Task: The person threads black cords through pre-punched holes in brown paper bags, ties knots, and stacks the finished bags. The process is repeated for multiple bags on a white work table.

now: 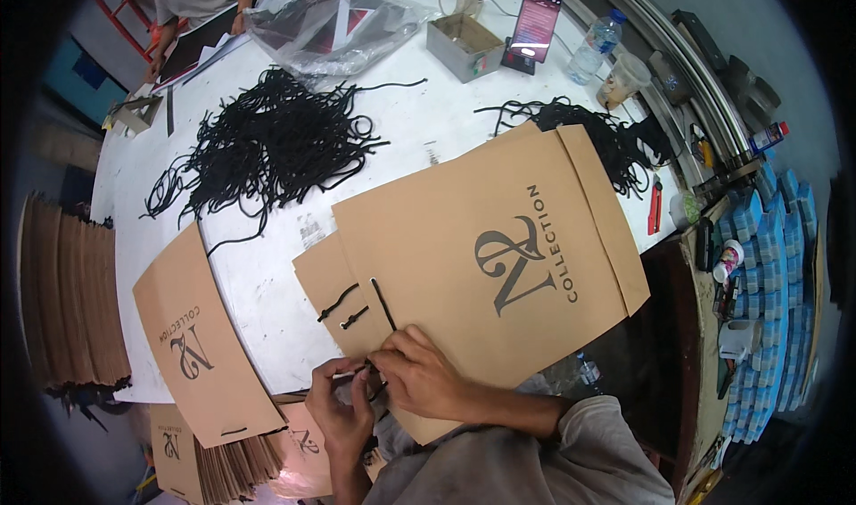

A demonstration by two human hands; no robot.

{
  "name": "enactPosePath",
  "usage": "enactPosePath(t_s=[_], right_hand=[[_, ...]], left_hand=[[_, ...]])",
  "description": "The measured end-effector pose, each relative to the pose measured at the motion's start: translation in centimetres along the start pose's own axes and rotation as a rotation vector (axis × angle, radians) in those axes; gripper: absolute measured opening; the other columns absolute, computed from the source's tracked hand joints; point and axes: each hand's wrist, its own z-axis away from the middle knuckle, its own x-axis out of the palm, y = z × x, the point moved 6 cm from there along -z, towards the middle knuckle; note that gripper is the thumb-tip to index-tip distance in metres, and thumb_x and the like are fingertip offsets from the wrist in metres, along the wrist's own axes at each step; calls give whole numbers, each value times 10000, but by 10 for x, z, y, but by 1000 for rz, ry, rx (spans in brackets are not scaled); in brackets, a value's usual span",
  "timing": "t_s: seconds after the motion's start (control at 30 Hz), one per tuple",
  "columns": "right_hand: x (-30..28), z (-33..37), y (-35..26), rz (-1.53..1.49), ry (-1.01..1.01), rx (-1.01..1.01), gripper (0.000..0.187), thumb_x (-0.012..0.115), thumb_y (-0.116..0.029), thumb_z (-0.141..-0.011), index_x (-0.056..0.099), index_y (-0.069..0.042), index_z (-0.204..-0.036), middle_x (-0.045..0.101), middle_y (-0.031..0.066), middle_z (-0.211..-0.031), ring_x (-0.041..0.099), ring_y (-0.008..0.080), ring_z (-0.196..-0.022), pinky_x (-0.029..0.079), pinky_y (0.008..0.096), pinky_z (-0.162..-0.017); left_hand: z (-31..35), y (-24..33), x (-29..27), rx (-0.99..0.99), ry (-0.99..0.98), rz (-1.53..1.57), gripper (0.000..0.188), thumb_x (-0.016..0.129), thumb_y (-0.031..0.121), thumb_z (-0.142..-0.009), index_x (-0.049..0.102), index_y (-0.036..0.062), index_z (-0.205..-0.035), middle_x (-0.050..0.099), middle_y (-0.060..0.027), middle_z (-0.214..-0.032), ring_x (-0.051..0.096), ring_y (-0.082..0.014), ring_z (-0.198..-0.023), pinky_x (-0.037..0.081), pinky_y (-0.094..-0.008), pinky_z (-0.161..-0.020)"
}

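Note:
A brown kraft paper bag (428,238) with dark printing lies flat and slanted before me, its mouth toward my hands. Black cord (383,303) runs through the near panel, and knotted cord ends (350,319) show on the flap at its left. At the bag's lower left edge, my left hand (343,411) pinches a short piece of black cord between thumb and fingers. My right hand (417,371) rests over the bag's edge, its fingers closed on the same cord close to the left fingertips. The fingers partly hide the cord there.
Tangled black cords (276,139) lie beyond, with another heap (615,139) behind the bag. Another paper bag (205,344) lies left. A metal box (464,46), phone (535,24), bottle (596,46), cup (624,79) and red cutter (655,206) stand or lie farther off. A person (196,1) works at far left.

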Motion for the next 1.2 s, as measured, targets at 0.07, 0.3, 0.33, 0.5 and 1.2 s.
enactPosePath(t_s=[0.07,0.3,0.33,0.5,1.2], right_hand=[[-2,-2,2,-10,-82,-37,132,680,16,-877,677,8,-1008,612,121,-920,589,295,-842,497,375,-733],[-5,-1,28,-479,-162,321,80,623,-5,-966,675,22,-1021,630,96,-932,588,163,-795,470,299,-697],[-6,-1,27,-464,-132,313,82,618,4,-952,678,27,-1003,639,121,-915,612,204,-796,486,320,-703],[-5,-2,21,-422,-162,353,106,619,0,-950,698,27,-1015,658,133,-898,636,198,-797,502,308,-693],[1,-10,5,-295,-214,98,220,753,5,-855,705,1,-1069,648,117,-969,651,198,-844,516,294,-688]], left_hand=[[-2,-1,1,72,22,27,229,689,-110,-883,610,-50,-1089,717,-171,-971,710,-188,-865,586,-317,-809],[0,-25,8,-45,-15,396,276,714,-128,-862,700,-40,-1123,717,-176,-1032,700,-206,-957,568,-297,-842],[3,-23,13,20,-39,342,269,725,-124,-854,719,-34,-1107,715,-176,-1042,699,-208,-967,567,-297,-840],[5,-17,19,88,17,371,211,745,-99,-848,771,-15,-1039,718,-170,-1042,705,-220,-946,563,-288,-811],[19,-38,17,-188,126,727,110,634,29,-1016,630,-36,-1105,714,-97,-994,665,-91,-922,545,-230,-796]])
